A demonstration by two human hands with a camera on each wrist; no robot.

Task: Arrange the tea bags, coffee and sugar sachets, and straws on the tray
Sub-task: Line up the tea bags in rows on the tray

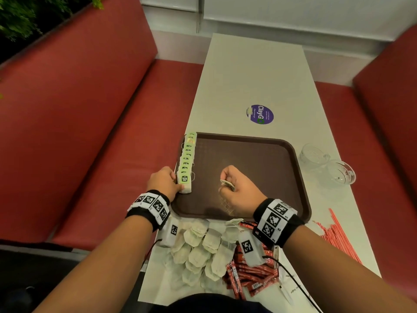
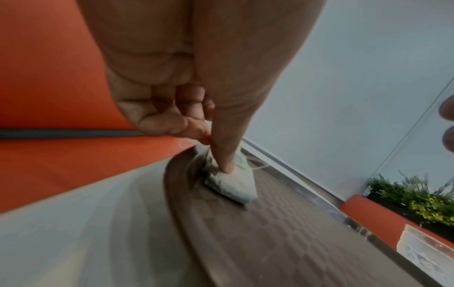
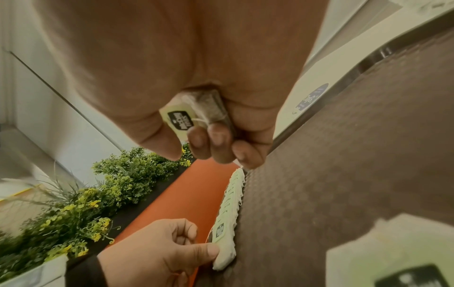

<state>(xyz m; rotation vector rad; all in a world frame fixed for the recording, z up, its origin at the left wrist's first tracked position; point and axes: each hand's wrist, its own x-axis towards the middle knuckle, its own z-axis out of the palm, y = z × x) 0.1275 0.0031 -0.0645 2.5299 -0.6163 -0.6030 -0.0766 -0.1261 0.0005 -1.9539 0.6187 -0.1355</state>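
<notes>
Tea bags (image 1: pixel 187 163), soft paper pouches, line the grid-textured tray (image 1: pixel 248 159).

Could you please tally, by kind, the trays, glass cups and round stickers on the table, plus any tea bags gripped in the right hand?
Tray: 1
Glass cups: 2
Round sticker: 1
Tea bag in the right hand: 1
Total: 5

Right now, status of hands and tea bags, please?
Left hand pinches end tea bag of row on tray. Right hand grips spare tea bag above it. No obstacle between.
</notes>
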